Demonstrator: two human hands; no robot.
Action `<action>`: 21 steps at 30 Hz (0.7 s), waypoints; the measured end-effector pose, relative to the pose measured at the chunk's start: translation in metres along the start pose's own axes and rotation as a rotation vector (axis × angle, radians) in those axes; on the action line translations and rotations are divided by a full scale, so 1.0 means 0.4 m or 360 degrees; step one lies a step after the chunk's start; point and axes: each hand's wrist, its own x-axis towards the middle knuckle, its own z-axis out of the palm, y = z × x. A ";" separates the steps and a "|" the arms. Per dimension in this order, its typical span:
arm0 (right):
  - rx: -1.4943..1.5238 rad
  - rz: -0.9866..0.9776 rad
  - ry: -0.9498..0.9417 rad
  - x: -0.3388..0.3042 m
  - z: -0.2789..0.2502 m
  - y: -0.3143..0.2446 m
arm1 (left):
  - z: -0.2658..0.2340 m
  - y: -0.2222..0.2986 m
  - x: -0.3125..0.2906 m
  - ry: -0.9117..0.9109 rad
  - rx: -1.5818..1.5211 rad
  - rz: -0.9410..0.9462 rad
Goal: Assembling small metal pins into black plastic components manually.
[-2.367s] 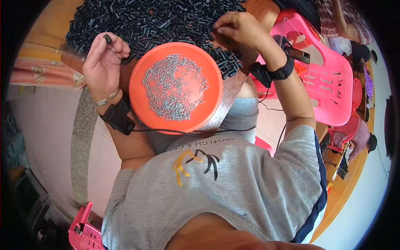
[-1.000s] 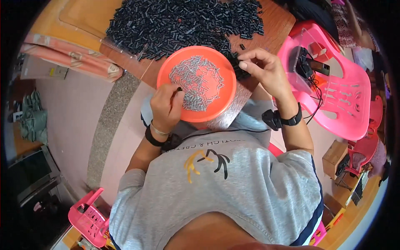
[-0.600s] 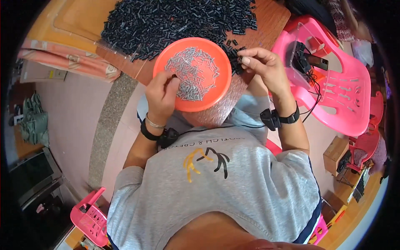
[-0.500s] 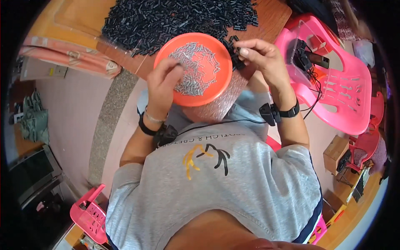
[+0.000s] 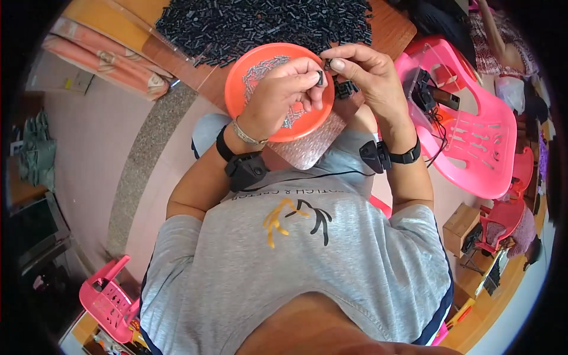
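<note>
An orange-red bowl (image 5: 234,89) holds many small silvery metal pins (image 5: 260,72), partly hidden by my left hand. My left hand (image 5: 287,92) is over the bowl, thumb and fingers pinched together. A small dark piece (image 5: 320,77) shows at its fingertips; whether it is a held part or a fingertip cover I cannot tell. Close by on the right, my right hand (image 5: 373,77) pinches a small black part (image 5: 328,64) between thumb and forefinger. The fingertips of both hands almost meet above the bowl's right rim.
A large heap of small black parts (image 5: 260,26) covers the wooden table (image 5: 393,26) beyond the bowl. More black parts (image 5: 346,90) lie right of the bowl. Bubble wrap (image 5: 310,145) shows below it. A pink chair (image 5: 479,148) with a clear box and cables stands at right.
My left hand has moved from among the pins rightward to my right hand's fingertips. My right hand stays nearly in place, still pinching the black part.
</note>
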 end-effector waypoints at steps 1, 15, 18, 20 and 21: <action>0.0017 -0.0054 0.0005 0.000 0.004 0.000 | -0.002 0.000 -0.001 -0.0031 -0.0041 -0.0006; -0.0023 -0.0262 -0.0112 -0.011 0.016 0.006 | -0.005 -0.014 -0.017 -0.0066 0.0014 0.0010; 0.0009 -0.0246 -0.0115 -0.017 0.019 0.008 | -0.004 -0.017 -0.021 -0.0059 0.0065 0.0032; 0.0034 -0.0232 -0.0112 -0.021 0.021 0.010 | -0.007 -0.013 -0.024 -0.0070 0.0280 0.0020; 0.0050 -0.0220 -0.0114 -0.022 0.023 0.011 | -0.006 -0.013 -0.025 -0.0071 0.0279 0.0018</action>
